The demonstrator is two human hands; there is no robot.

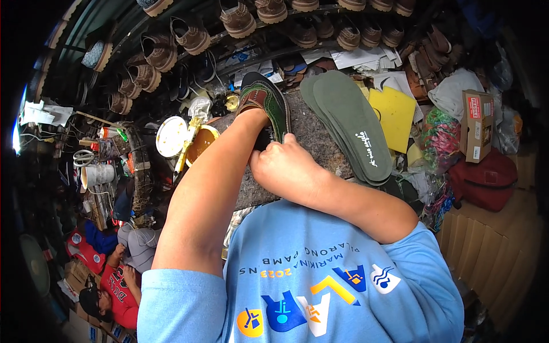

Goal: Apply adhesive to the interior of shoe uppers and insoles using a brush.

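A green and brown leather shoe (279,108) lies on the dark, rough work surface (311,137), toe pointing away from me. My left hand (257,116) reaches inside the shoe through its opening, so its fingers are hidden. At the heel end, my right hand (286,167) is closed, with its fingertips pinching the shoe's rim. Just right of the shoe lies a stack of grey-green insoles (346,128). To the left of my left forearm is an open tub of yellowish paste (201,143), with a brush (184,153) at its edge and a white lid (171,137) beside it.
Rows of brown shoes (237,22) stand on racks at the back. On the right are a yellow sheet (394,117), a cardboard box (477,126) and a red bag (483,178). Scissors (83,158) hang among clutter on the left. A person in red (117,288) is at lower left.
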